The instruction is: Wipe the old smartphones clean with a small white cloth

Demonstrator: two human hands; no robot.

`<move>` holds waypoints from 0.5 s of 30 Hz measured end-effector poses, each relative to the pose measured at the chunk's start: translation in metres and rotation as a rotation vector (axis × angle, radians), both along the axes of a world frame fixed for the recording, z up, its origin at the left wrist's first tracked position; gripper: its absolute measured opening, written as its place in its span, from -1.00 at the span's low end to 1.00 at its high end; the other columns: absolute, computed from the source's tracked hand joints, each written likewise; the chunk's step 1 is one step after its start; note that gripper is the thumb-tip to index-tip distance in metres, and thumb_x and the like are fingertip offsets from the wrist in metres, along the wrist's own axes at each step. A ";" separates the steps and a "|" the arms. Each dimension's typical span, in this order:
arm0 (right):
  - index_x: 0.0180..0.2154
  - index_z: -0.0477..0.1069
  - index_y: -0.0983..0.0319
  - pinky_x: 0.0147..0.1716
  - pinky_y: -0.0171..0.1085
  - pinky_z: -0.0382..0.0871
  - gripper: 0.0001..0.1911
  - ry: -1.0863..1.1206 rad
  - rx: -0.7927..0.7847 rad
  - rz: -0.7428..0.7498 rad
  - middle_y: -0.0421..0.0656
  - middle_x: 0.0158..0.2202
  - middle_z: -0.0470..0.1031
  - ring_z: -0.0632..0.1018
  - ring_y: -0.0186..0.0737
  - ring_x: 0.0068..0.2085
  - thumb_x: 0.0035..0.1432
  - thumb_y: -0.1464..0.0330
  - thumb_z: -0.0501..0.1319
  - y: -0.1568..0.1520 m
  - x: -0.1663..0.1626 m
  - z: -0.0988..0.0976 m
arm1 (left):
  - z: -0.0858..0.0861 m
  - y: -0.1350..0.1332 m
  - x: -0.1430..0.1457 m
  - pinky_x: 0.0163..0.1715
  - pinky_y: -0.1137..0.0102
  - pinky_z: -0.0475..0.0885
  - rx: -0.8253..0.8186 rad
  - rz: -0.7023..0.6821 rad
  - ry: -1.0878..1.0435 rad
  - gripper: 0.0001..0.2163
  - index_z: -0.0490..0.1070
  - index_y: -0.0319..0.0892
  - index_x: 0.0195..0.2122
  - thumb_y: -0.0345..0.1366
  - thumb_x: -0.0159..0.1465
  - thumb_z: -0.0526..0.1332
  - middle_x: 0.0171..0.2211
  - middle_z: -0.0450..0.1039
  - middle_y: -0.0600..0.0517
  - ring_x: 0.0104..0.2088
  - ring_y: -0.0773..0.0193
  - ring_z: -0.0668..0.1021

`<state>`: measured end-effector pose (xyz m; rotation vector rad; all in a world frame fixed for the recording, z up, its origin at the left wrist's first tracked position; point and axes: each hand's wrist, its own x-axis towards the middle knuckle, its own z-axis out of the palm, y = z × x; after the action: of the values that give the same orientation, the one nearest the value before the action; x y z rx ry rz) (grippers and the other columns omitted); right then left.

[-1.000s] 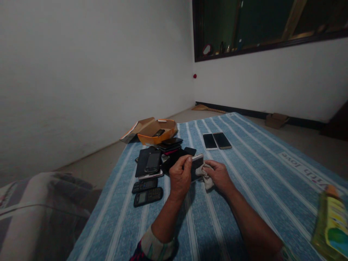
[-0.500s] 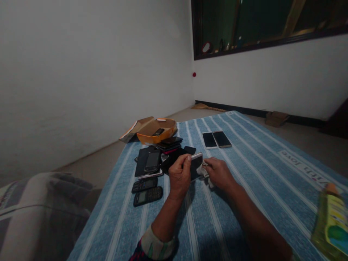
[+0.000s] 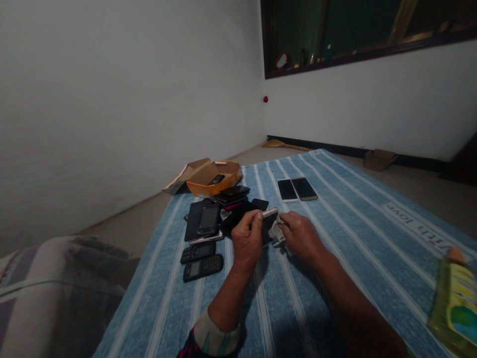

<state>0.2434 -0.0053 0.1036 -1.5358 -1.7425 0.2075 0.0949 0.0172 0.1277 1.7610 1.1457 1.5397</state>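
My left hand (image 3: pixel 247 240) grips a smartphone (image 3: pixel 269 224) with a pale edge, holding it tilted above the blue striped mat (image 3: pixel 335 248). My right hand (image 3: pixel 302 237) is closed on a small white cloth (image 3: pixel 276 232) and presses it against the phone's dark screen. Just left of my hands lies a heap of dark phones (image 3: pixel 216 214), with two black keypad phones (image 3: pixel 201 261) side by side at its near end.
Two smartphones (image 3: pixel 297 189) lie face up side by side farther back on the mat. An open orange cardboard box (image 3: pixel 214 180) with a phone in it sits at the mat's far left corner. A yellow-green bottle (image 3: pixel 452 303) lies at the right edge. Bare floor surrounds the mat.
My right hand with the cloth has shifted slightly left and up across the phone's screen. My left hand keeps the phone in about the same place.
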 end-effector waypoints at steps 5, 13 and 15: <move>-0.15 0.54 0.19 -0.19 -0.26 0.34 -0.72 0.185 0.114 0.019 -0.12 -0.29 0.54 0.54 -0.15 -0.22 0.19 0.47 0.10 0.003 -0.004 0.002 | 0.001 0.000 -0.001 -0.32 0.42 0.43 -0.037 -0.004 -0.017 -0.79 0.55 -0.16 -0.38 -0.18 0.25 0.20 -0.44 0.56 0.05 -0.38 0.24 0.56; -0.30 0.55 0.17 -0.25 -0.26 0.35 -0.79 0.211 -0.017 0.031 -0.12 -0.33 0.56 0.55 -0.13 -0.26 0.13 0.48 0.15 0.008 -0.007 -0.014 | 0.001 0.001 -0.002 -0.32 0.41 0.42 -0.068 0.005 -0.041 -0.78 0.56 -0.16 -0.38 -0.13 0.23 0.22 -0.45 0.55 0.06 -0.37 0.23 0.55; -0.28 0.56 0.16 -0.23 -0.25 0.37 -0.78 0.283 0.021 0.040 -0.12 -0.32 0.57 0.56 -0.12 -0.25 0.12 0.46 0.15 0.008 -0.007 -0.012 | 0.001 0.001 -0.002 -0.33 0.42 0.42 -0.063 -0.003 -0.038 -0.79 0.57 -0.16 -0.38 -0.16 0.23 0.21 -0.45 0.55 0.06 -0.38 0.24 0.55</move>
<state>0.2362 0.0031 0.0917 -1.3839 -1.5467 0.4053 0.0931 0.0182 0.1289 1.6842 1.1602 1.5124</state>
